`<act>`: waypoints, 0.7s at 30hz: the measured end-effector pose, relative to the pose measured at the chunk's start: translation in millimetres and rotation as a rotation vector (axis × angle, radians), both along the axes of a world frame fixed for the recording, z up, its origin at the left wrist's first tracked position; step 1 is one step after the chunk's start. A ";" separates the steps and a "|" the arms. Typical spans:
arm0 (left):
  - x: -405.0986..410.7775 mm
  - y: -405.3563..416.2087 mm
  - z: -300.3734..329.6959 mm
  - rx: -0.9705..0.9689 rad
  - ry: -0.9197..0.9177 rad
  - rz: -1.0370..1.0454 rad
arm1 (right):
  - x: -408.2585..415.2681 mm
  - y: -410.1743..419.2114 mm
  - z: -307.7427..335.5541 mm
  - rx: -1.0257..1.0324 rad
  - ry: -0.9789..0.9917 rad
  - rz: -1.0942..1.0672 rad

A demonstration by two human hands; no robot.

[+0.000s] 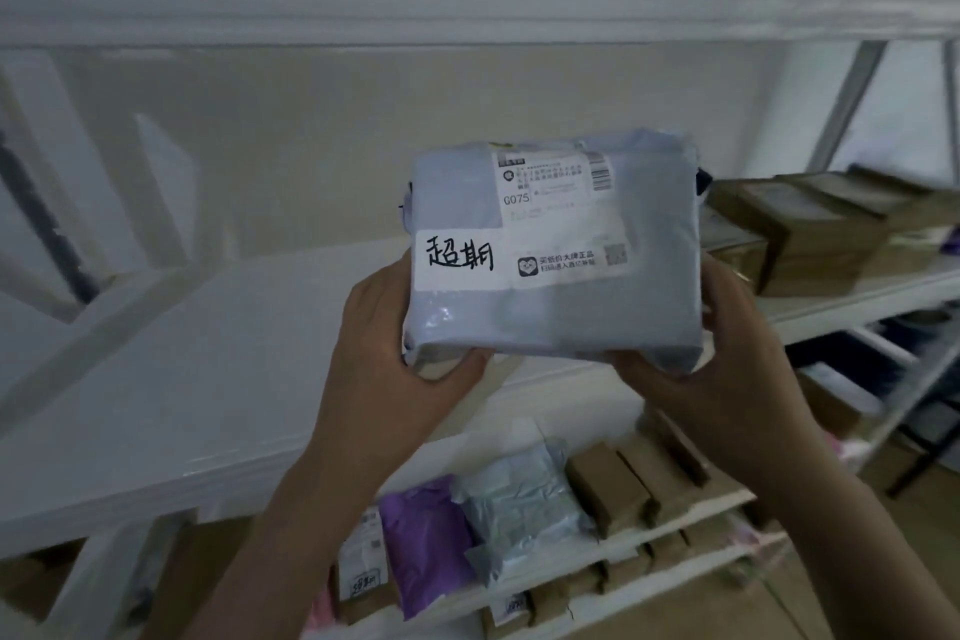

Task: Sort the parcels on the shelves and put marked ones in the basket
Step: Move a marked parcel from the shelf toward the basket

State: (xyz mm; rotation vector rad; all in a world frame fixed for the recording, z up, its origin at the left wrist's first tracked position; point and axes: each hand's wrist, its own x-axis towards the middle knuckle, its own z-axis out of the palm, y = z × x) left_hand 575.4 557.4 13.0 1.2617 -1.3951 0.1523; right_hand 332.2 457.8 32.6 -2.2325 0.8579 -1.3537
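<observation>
You stand facing a white shelf unit [467,0]; its middle shelf [208,353] runs across in front of you at about hand height. On the shelf to your right lie several brown cardboard boxes [821,229]. Below your arms, a lower shelf carries a row of brown boxes [618,489], a crumpled grey bag [519,515] and, just beside it, a purple bag [421,546].

You hold the grey parcel [556,307] up in front of the middle shelf, its label side facing you. Your left hand [400,364] grips its lower left corner, thumb curled under the bottom edge. Your right hand [727,369] grips the lower right corner, fingers wrapped behind it.

A printed shipping label [556,187] sits on the parcel's upper part, and a white strip with handwritten black characters [460,257] lies across its left side.
</observation>
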 end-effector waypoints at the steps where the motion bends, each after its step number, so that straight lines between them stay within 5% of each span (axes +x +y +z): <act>1: -18.4 -15.5 2.0 -0.017 -0.003 -0.062 | -22.4 -3.8 2.8 0.007 -0.007 -0.041; 8: -176.8 -123.7 1.0 0.065 0.081 -0.479 | -191.1 -24.0 4.0 0.050 0.025 -0.388; 21: -461.4 -290.7 -37.1 0.106 0.008 -0.745 | -452.8 -80.8 -10.3 0.120 0.078 -0.777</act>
